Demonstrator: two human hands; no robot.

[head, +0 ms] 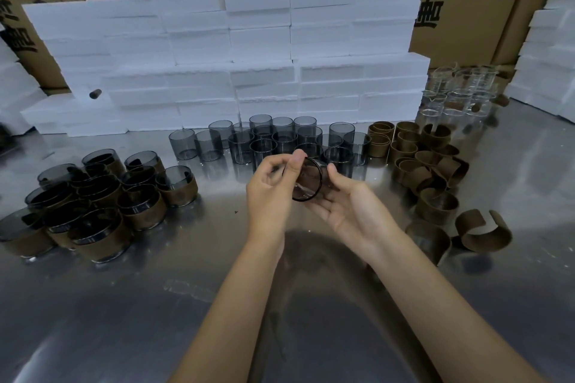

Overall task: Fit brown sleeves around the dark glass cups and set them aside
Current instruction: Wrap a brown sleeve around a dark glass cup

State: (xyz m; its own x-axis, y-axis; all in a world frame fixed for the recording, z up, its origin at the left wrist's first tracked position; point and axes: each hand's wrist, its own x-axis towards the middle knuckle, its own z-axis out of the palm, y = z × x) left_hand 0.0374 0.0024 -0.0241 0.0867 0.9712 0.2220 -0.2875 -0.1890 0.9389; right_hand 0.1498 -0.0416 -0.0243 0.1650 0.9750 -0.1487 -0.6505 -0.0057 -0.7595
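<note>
Holding a dark, see-through glass cup [308, 179] above the steel table [311, 305], you cradle it on its side in your right hand [351, 208], mouth toward your left hand [273, 186], whose thumb and fingers pinch the near rim; its axis runs roughly left-right.

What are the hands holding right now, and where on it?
One dark glass cup, tipped on its side: left hand pinches the rim, right hand cradles its wall from beneath.
</note>
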